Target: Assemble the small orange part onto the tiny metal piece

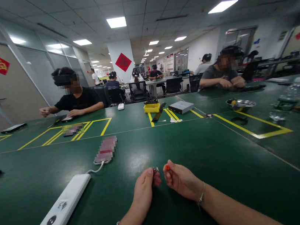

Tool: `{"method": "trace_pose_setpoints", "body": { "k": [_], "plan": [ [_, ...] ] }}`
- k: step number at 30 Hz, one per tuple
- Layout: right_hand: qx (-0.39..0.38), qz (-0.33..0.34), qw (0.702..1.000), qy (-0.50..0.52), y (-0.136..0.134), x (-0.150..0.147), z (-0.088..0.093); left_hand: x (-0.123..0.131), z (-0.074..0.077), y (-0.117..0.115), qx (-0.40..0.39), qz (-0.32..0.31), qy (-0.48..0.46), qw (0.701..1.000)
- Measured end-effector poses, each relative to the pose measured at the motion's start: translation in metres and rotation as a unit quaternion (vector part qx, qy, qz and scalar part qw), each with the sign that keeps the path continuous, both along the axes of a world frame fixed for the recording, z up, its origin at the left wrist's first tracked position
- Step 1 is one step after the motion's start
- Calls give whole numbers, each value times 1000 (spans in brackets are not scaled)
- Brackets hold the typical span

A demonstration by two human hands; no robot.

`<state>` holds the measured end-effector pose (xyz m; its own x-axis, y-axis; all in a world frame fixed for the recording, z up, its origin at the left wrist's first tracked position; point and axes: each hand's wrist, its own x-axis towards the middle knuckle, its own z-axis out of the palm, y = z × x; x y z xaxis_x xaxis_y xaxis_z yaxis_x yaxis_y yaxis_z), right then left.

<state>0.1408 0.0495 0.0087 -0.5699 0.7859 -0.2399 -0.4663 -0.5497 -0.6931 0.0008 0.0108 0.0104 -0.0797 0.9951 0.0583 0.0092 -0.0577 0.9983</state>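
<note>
Just above the green table [95, 202], my left hand [145, 185] pinches a small dark, shiny piece [155, 170] between thumb and fingers; its kind is too small to make out. Close beside it on the right, my right hand [180, 179] is closed around a small orange piece [167, 167], which shows only in part at the fingertips. A narrow gap separates the two hands, and the two pieces do not touch. Fingers cover most of both pieces.
A white power bank [65, 204] lies at left, cabled to a phone [106, 149]. Farther back are a yellow bin [152, 108], a grey box [181, 106], a metal bowl [245, 104] and a plastic bottle [290, 96]. Two people sit across the table.
</note>
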Motion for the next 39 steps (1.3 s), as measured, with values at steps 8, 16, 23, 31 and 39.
{"method": "trace_pose_setpoints", "body": {
  "k": [8,16,23,31,39],
  "plan": [
    [20,5,1000,4,-1,0,3,-4,6,0,0,1,-26,1000],
    [33,-2,999,16,0,2,-2,-2,6,0,-1,8,-31,999],
    [39,-4,999,14,0,0,-1,-2,6,-1,15,9,15,1000],
    [10,-6,1000,-17,-1,-2,5,-1,6,-1,14,8,20,1000],
    [38,-11,999,4,-2,-1,1,-2,8,0,1,22,-5,1000]
  ]
}}
